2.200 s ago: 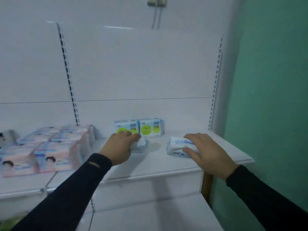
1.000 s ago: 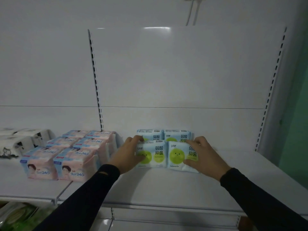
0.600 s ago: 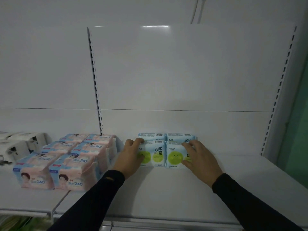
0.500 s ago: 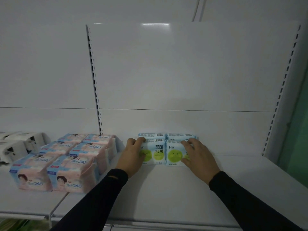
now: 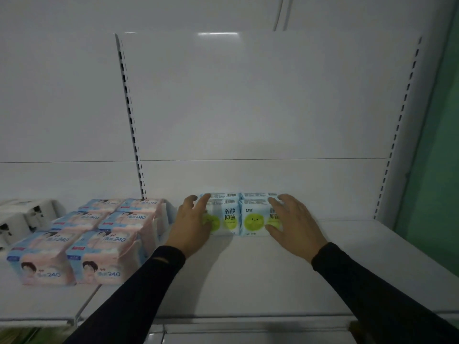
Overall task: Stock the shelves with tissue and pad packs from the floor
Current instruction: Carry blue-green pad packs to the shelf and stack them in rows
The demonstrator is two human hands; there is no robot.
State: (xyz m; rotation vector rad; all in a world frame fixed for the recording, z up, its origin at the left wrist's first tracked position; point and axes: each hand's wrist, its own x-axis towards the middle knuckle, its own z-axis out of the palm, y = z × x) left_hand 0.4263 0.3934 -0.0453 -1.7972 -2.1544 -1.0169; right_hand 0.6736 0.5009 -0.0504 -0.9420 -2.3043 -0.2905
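Four light-blue pad packs stand at the back of the white shelf (image 5: 260, 276), in two rows of two. The front left pack (image 5: 227, 217) and the front right pack (image 5: 254, 219) stand upright and touch side by side, each showing a green smiling circle and dark printed characters. Behind them only the barcoded tops of the back left pack (image 5: 223, 195) and the back right pack (image 5: 258, 194) show, close against the rear panel.

The left hand (image 5: 191, 224) lies against the left face and front of the front left pack, its fingers (image 5: 202, 202) nearly straight and reaching up to the pack's top edge, the thumb apart to the left. The right hand (image 5: 293, 222) lies on the front right pack, covering its right half; its fingers (image 5: 275, 203) are spread and only lightly bent, resting on the pack rather than wrapped round it. Both arms wear dark sleeves.

To the left, on the adjoining shelf section, sit six pink-and-blue tissue packs (image 5: 99, 234) marked 240, in two columns of three running front to back, pressed together. Further left are white packs with black markings (image 5: 22, 217), cut off by the frame edge; their number cannot be told. A green wall (image 5: 437, 145) borders the shelving on the right.
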